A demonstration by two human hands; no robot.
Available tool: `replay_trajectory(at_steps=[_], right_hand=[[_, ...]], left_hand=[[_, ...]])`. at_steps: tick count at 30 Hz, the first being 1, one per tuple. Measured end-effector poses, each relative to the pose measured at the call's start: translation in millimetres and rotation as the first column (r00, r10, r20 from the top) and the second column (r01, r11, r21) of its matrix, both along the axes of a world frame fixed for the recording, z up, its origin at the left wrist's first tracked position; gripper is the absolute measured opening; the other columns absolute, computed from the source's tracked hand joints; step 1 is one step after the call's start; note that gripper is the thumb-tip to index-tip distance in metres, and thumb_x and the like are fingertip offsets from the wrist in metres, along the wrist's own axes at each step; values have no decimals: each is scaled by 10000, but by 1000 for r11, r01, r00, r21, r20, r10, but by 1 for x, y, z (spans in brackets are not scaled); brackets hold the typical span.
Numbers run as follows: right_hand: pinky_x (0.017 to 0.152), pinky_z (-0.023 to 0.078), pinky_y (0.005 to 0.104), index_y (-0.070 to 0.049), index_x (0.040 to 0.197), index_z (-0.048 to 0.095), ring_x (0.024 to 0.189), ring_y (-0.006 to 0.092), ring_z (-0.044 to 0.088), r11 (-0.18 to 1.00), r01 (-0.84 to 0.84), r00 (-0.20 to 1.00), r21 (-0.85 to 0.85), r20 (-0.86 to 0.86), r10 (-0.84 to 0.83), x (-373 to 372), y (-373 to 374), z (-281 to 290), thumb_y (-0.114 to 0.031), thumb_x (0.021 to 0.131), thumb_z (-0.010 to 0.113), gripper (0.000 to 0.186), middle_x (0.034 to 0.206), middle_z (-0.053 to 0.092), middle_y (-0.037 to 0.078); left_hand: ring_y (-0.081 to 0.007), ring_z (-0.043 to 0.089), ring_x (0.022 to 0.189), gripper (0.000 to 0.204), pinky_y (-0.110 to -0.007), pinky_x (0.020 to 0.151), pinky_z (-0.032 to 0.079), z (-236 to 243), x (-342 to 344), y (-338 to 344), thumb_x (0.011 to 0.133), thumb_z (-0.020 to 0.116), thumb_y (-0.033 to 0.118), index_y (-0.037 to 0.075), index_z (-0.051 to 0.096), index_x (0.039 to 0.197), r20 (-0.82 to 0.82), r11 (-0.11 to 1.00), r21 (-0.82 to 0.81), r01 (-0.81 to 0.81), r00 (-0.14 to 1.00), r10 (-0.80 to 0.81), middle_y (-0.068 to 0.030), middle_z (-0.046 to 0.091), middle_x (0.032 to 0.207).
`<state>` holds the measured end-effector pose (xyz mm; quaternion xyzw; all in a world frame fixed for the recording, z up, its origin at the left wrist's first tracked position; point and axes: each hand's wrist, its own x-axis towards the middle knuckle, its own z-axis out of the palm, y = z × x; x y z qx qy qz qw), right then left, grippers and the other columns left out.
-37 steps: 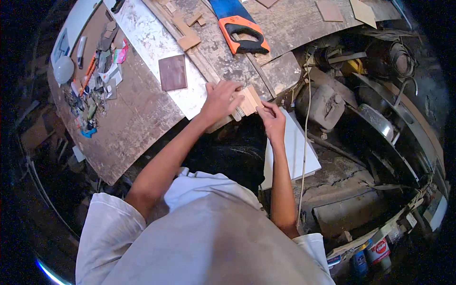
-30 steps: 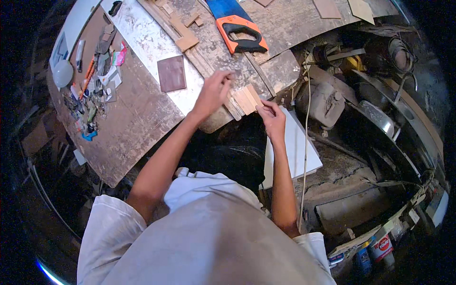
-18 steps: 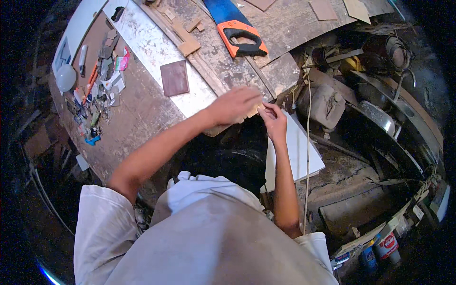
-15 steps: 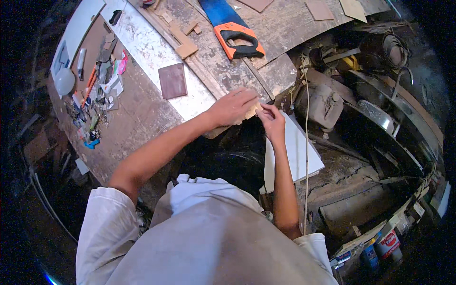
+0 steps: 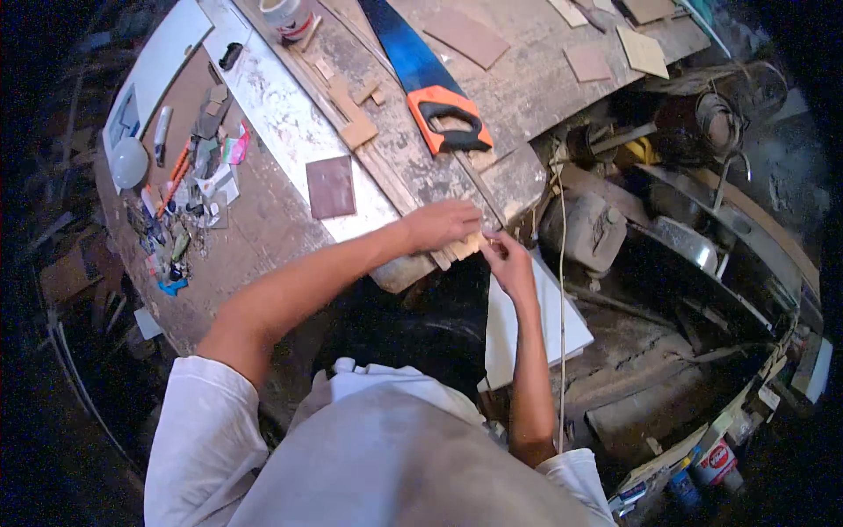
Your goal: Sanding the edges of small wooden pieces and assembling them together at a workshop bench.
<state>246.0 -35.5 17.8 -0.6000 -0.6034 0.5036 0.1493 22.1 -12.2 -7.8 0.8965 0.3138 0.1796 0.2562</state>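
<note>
At the near edge of the workbench [image 5: 518,189], a small pale piece of wood [image 5: 465,247] lies under my hands. My left hand [image 5: 442,224] rests over it from the left, fingers together and bent on its top. From the right, my right hand [image 5: 511,262] pinches the corner of the same piece between thumb and fingers. Much of the piece is hidden by my fingers. Beyond my hands lies a handsaw [image 5: 421,75] with a blue blade and an orange and black handle. A dark brown square tile [image 5: 331,187] lies left of my left hand.
Small wood offcuts [image 5: 356,127] and a white tub [image 5: 286,18] sit on the bench. Farther left is a heap of small oddments [image 5: 180,233] beside a white bulb [image 5: 129,163]. A cord [image 5: 563,299] hangs right of my right hand, near a dusty jerrycan [image 5: 590,230].
The view has tilted, so the bench things sit lower in the picture and the tub shows more fully. Both hands stay at the wood piece, and more of it shows below my left hand.
</note>
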Motion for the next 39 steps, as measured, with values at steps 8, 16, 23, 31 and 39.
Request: replay_trajectory(at_steps=[8,16,23,31,39], right_hand=[[728,533,410,-24,1045,700,831,344,691,826,-258,966,501,125,226,-115,155,76,-196,888,650,238,909,696,212],[1020,419,443,-17,1237,596,1170,352,552,517,-595,662,616,10,749,-306,69,35,-212,820,700,472,1228,598,209],[1157,248,507,-123,1424,468,1331,394,413,70,-818,507,571,657,557,-268,41,-19,-316,790,702,703,1380,472,256],[1067,401,451,-41,1417,448,1269,315,481,998,3,622,58,-782,43,-210,42,108,-406,849,642,703,1354,492,188],[990,465,470,-89,1415,435,1237,248,522,437,818,106,-375,-648,-754,34,-91,61,-491,984,528,597,1373,519,87]], left_hand=[[-311,562,1089,285,-397,956,473,0,6,-19,810,576,134,7,625,1061,13,994,12,-108,994,108,-148,593,1131],[-271,445,1248,405,-393,1079,371,-99,-25,-60,908,501,217,56,514,1280,-5,954,-212,-212,976,216,-122,513,1277],[-329,483,1162,448,-401,990,432,-18,17,-6,805,661,185,-9,538,1189,235,1000,7,-24,972,21,-142,541,1176],[-351,528,1129,397,-433,998,428,-71,-32,-14,826,635,180,22,582,1186,112,984,112,-139,986,126,-164,559,1172],[-366,529,1104,366,-439,964,446,8,2,-2,892,603,180,26,563,1221,45,998,-55,38,998,-36,-179,549,1183]])
